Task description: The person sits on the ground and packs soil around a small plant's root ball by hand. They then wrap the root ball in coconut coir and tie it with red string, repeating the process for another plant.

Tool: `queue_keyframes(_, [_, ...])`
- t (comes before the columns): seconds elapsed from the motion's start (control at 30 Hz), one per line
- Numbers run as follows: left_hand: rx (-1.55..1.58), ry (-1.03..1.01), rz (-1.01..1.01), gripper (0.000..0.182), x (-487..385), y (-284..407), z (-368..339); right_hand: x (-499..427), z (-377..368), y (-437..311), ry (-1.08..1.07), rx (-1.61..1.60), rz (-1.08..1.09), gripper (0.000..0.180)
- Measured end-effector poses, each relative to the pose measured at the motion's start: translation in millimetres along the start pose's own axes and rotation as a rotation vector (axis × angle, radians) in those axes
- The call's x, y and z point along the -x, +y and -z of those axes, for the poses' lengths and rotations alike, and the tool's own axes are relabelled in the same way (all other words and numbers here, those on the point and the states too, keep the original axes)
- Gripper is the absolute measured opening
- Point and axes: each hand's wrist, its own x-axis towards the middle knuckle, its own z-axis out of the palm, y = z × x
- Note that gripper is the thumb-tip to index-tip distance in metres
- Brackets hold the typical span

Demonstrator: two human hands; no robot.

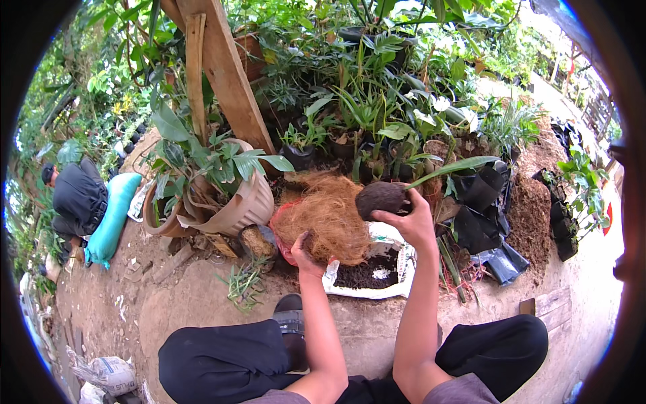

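Note:
My left hand grips the lower edge of a big loose bundle of brown coconut fibre, its fingers partly hidden in the strands. To the right of the fibre, my right hand holds a dark, rounded root ball between thumb and fingers. One long green leaf rises from the ball and slants up to the right. Below both hands lies an opened white sack with dark potting soil and a patch of white grains in it. Red plastic shows beside the fibre.
Large planters and a wooden post stand at the left. Potted plants crowd the far side. Black plastic grow bags lie at the right near a brown soil heap. Another person crouches far left by a turquoise sack.

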Motion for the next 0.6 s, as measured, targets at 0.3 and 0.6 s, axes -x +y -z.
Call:
queue_keyframes(0.3, [0.063,-0.176,0.084,0.05,9,-11,-18,5,-51,5,-0.152,0.371,-0.006,0.073])
queue_keyframes(0.6, [-0.178,-0.121,0.141,0.052,9,-19,-16,14,-67,21,-0.174,0.429,0.027,0.076])
